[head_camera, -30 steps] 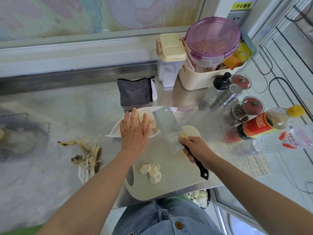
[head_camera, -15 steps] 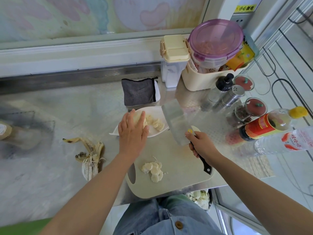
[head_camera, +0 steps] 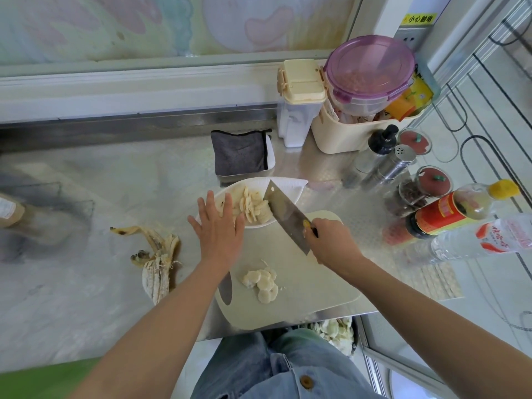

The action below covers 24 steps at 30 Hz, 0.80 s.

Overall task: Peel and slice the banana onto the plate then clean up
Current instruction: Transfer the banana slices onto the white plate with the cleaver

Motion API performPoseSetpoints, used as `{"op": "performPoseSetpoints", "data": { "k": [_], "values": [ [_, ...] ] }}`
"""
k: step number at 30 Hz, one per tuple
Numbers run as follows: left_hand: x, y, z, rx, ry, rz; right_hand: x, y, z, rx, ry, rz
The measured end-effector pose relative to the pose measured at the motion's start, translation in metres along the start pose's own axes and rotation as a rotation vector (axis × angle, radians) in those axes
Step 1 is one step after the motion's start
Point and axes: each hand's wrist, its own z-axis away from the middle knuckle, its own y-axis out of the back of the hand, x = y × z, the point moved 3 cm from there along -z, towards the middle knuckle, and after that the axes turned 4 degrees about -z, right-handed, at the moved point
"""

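1. Two lots of banana show: a pile (head_camera: 253, 207) on the plate (head_camera: 293, 187), and a few slices (head_camera: 260, 282) on the board (head_camera: 316, 283), near its front edge.
2. My left hand (head_camera: 220, 234) is flat, fingers straight and spread, over the plate's near left rim. Its fingertips reach the pile, and it holds nothing.
3. My right hand (head_camera: 331, 243) is curled round the handle of the knife (head_camera: 283, 214). The blade tilts, its far end over the plate beside the pile. Whether steel touches fruit I cannot tell.
4. Step in hand, as I judge it: moving cut banana from blade to plate. Peeling is done, and the peel (head_camera: 155, 254) lies on the counter (head_camera: 115, 182), left of the board.
5. Next, I think: lower the knife to the board, slide the blade flat under those slices, steady them with my left fingers and carry them over. They look soft and sticky, so they may cling or slip. I should keep the blade level and my fingertips off the edge.
6. Cleanup follows: peel away, board and knife wiped. A grey cloth (head_camera: 239, 152) sits just behind the plate.
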Motion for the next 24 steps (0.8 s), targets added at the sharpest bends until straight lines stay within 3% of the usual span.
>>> {"op": "performPoseSetpoints", "data": {
  "k": [9, 24],
  "values": [
    [-0.01, 0.001, 0.003, -0.017, -0.013, -0.027, -0.017, -0.003, -0.004, 0.08, 0.012, 0.052],
    [-0.024, -0.004, 0.002, -0.015, -0.059, -0.033, -0.033, -0.023, -0.001, 0.068, 0.077, 0.178]
  ]
}}
